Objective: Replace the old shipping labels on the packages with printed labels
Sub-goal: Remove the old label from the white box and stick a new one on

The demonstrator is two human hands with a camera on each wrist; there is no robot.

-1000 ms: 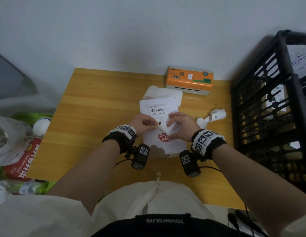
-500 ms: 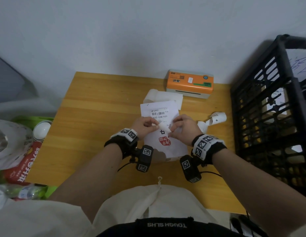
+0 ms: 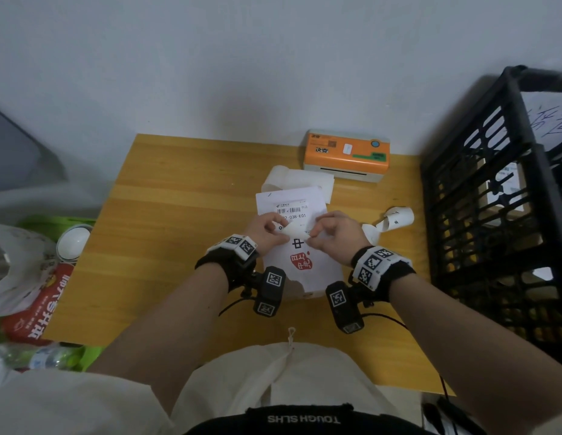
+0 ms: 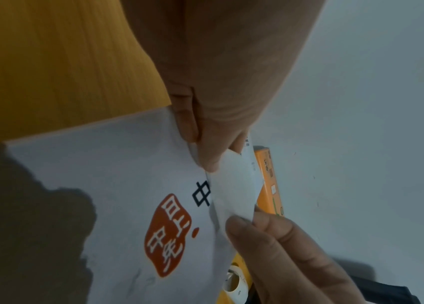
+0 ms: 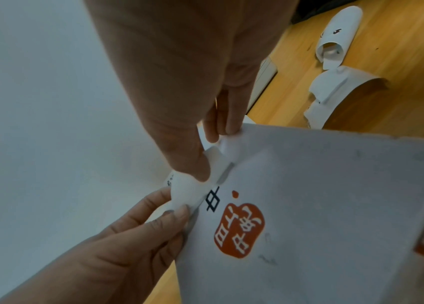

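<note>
A white package with a red stamp logo lies on the wooden table. Its old shipping label with a barcode covers the far half. The label's near edge is peeled up into a curled white flap. My left hand pinches the flap's left corner and my right hand pinches its right corner. In the left wrist view the flap stands up off the package between both thumbs. In the right wrist view the right hand and left hand hold the same flap.
An orange label printer sits at the table's back edge, with a white label strip in front of it. Curled white label scraps lie right of the package. A black crate stands at the right. Bags and a bottle crowd the left.
Both hands have moved a little away from me along the package, and the label's near edge has lifted into a curled flap, uncovering the black character below it.
</note>
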